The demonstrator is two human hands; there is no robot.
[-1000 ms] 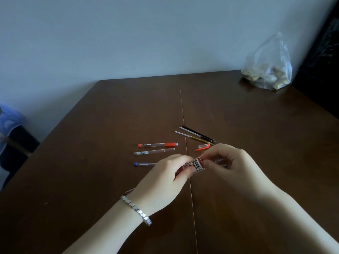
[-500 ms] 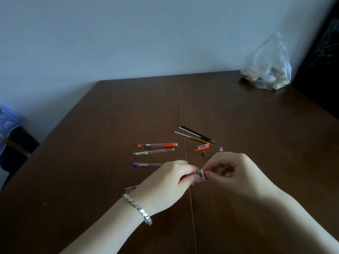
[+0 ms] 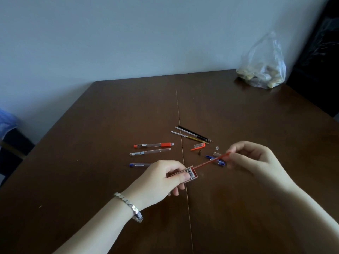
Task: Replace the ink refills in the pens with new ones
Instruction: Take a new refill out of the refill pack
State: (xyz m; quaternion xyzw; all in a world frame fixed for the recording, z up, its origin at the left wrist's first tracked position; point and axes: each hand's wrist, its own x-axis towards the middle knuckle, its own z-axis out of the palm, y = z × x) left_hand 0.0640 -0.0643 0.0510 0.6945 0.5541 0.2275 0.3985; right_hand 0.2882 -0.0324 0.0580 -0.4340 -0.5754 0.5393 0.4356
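Note:
My left hand point(image 3: 161, 182) grips a small red refill packet point(image 3: 189, 173) with a barcode label, above the table's middle seam. My right hand point(image 3: 255, 162) pinches the far end of a red ink refill point(image 3: 211, 160) that sticks partly out of the packet. On the table lie a red pen point(image 3: 154, 144), a clear pen barrel point(image 3: 150, 151), a blue pen point(image 3: 140, 164) partly behind my left hand, and a blue cap point(image 3: 215, 159) under the refill. Two loose refills point(image 3: 192, 135), a red cap point(image 3: 198, 146) and two small tip pieces point(image 3: 217, 147) lie nearby.
A clear plastic bag point(image 3: 262, 66) with pale lumps stands at the dark wooden table's point(image 3: 91, 180) far right corner. A dark cabinet point(image 3: 319, 61) is to the right. A blue-covered chair point(image 3: 7, 129) is off the left edge.
My hands were close together at the packet. My right hand has moved right and away, drawing the red refill out of the packet, which my left hand holds.

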